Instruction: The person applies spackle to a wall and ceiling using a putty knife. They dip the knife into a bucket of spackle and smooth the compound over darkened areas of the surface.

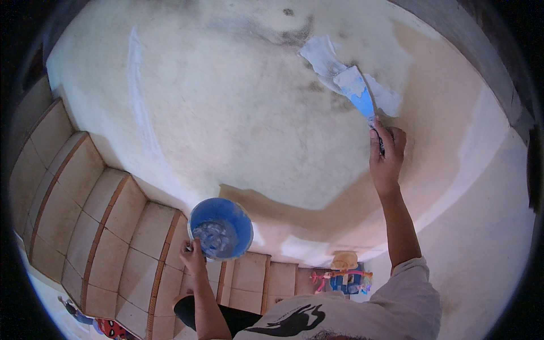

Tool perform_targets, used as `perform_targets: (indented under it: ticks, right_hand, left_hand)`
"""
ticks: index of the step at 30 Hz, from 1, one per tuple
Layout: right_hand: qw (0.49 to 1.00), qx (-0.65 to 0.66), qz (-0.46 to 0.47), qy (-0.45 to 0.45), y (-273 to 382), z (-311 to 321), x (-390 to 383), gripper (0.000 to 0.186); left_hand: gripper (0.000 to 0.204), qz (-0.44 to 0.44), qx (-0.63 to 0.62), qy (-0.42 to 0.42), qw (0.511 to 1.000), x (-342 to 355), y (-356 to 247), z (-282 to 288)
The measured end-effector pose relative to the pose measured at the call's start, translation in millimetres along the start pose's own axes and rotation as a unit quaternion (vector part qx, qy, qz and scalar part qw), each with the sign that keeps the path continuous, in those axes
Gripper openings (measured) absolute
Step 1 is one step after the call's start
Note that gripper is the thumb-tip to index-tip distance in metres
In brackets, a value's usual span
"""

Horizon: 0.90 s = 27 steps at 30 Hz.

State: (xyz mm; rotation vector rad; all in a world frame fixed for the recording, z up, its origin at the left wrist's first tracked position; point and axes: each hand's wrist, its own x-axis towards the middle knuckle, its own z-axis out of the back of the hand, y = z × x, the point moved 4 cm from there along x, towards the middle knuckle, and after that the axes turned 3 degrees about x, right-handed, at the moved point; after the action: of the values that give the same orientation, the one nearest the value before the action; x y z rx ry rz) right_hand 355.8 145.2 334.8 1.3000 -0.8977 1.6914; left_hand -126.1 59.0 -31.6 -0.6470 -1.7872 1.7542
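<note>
My right hand (385, 150) grips a putty knife (365, 105) whose blue blade, partly coated in pale paste, lies over a white smear (320, 54) on the stained wall (243, 102). My left hand (192, 255) is closed on the near edge of a blue bucket (232, 218), held over the stairs and containing some greyish, wet-looking paste. Dark blotches surround the top of the smear, and a long, thin whitish streak (139, 85) runs down the wall's left part.
Tiled stairs (96, 238) with orange-brown nosings run from the left down along the wall's foot beneath me. Colourful objects (345, 280), seemingly toys, sit at the stair bottom, and more items (110, 328) lie at lower left. Another wall (476, 238) stands at the right.
</note>
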Motion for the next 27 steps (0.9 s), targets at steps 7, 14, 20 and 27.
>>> perform_targets:
  ticks: [7, 14, 20, 27]
  right_hand:
    - [0.998, 0.031, 0.047, -0.035, 23.8, -20.9, 39.3, 0.037]
    - [0.998, 0.003, 0.061, 0.02, 17.2, -31.9, 34.1, 0.04]
    - [0.999, 0.022, 0.024, -0.003, -3.7, -8.2, 5.1, 0.04]
    - [0.998, 0.039, 0.031, -0.038, 24.7, -25.3, 48.3, 0.036]
  left_hand:
    - [0.032, 0.009, 0.008, -0.013, 1.0, 2.0, -6.6, -6.9]
    - [0.031, 0.023, 0.005, -0.001, 1.0, 10.2, 14.2, -5.5]
    - [0.031, 0.035, 0.002, 0.017, 0.999, 9.6, 5.6, -9.2]
    - [0.031, 0.044, 0.012, 0.016, 0.999, 4.7, -6.4, -11.2]
